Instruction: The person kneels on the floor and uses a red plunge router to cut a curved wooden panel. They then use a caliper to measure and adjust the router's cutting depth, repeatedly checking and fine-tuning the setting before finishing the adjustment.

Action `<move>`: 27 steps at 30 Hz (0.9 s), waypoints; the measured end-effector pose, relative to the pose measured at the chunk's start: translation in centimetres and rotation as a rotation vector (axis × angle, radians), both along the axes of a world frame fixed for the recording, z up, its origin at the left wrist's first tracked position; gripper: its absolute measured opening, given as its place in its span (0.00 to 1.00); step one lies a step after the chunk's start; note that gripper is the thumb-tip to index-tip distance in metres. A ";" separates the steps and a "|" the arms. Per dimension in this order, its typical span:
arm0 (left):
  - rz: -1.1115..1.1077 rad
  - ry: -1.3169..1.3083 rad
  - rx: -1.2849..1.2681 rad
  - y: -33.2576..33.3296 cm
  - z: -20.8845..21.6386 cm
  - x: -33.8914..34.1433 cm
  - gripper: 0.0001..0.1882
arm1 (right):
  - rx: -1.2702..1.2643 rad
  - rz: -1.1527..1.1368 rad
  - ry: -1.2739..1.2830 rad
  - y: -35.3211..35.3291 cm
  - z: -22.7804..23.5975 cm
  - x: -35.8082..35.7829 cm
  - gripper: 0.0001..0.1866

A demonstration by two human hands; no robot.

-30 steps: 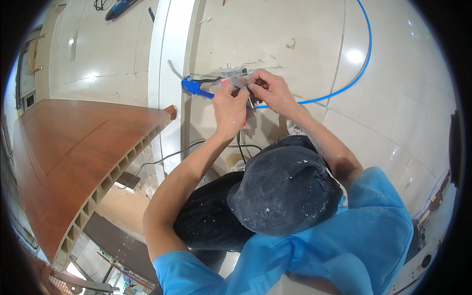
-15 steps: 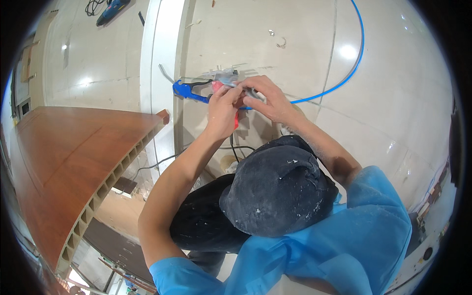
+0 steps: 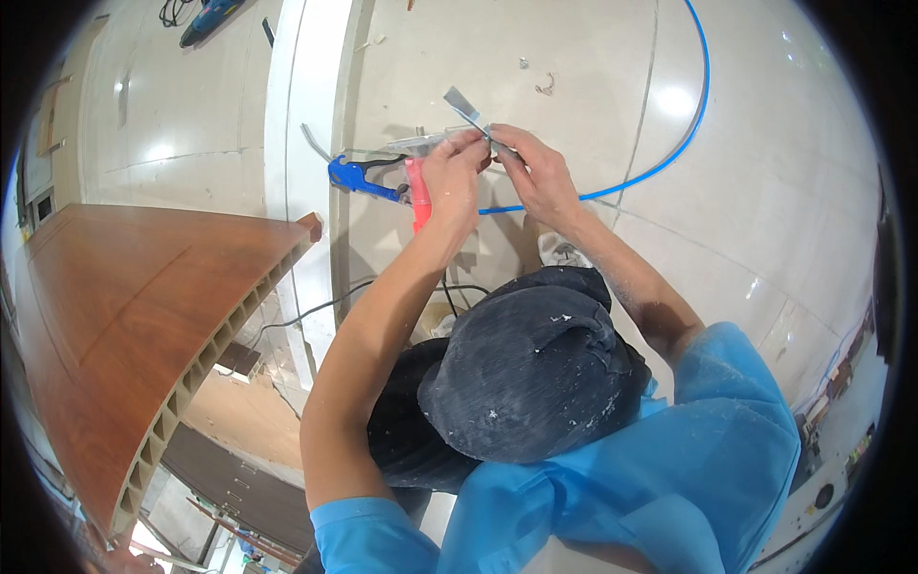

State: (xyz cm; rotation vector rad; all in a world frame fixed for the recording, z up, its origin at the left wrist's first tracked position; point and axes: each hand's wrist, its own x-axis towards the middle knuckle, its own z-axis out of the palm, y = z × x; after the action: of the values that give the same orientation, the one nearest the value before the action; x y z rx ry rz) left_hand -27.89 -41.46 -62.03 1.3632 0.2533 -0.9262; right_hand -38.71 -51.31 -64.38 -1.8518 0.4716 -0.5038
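Observation:
Both hands are close together over the tiled floor in front of my knee. My left hand [image 3: 455,174] has its fingers pinched on a thin flat grey strip [image 3: 461,103], whose wider end sticks up past the fingertips. My right hand [image 3: 541,176] pinches the strip's lower part, thumb and fingers together. I cannot make out what kind of strip it is. Just left of my left hand lies a blue air tool [image 3: 361,180] with a black lever and a red part [image 3: 418,191]. My left hand partly hides this tool. A blue air hose [image 3: 660,165] runs off right from behind the hands.
A white board [image 3: 304,134] stretches along the floor at left. Beside it is a brown hollow-core panel [image 3: 143,306] with open cells along its edge. A blue power tool [image 3: 210,21] lies far left. A black cable [image 3: 316,308] crosses near my knee.
The grey strip has come up into clear view above my fingers. My left hand has moved slightly right, uncovering more of the red part. My right hand has shifted a little.

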 end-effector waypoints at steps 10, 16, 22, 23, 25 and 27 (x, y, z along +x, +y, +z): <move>-0.108 -0.068 0.099 0.2 -0.5 -0.2 0.15 | 0.281 -0.176 0.002 0.5 -0.2 1.0 0.09; -0.420 -0.575 0.479 5.6 1.4 1.7 0.24 | 0.767 -0.360 0.013 -1.9 -0.4 1.5 0.11; -0.588 -0.813 0.820 8.9 0.2 0.7 0.38 | 1.161 -0.314 -0.155 -3.7 -1.2 1.4 0.18; -0.502 -0.764 0.831 8.9 -0.2 0.5 0.38 | 1.177 -0.300 -0.166 -3.6 -1.2 1.4 0.19; -0.350 -0.713 0.788 9.1 -0.9 0.0 0.38 | 1.136 -0.299 -0.149 -3.4 -1.2 1.4 0.18; -0.412 -0.672 0.926 9.6 -1.4 -0.6 0.37 | 1.011 -0.325 -0.075 -3.3 -1.0 1.3 0.18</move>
State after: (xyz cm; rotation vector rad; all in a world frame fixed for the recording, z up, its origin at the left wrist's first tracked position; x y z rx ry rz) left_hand -28.52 -31.87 -63.48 2.5695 -0.1584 -0.6222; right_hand -37.45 -54.64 -65.43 -0.7870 0.7982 -0.4264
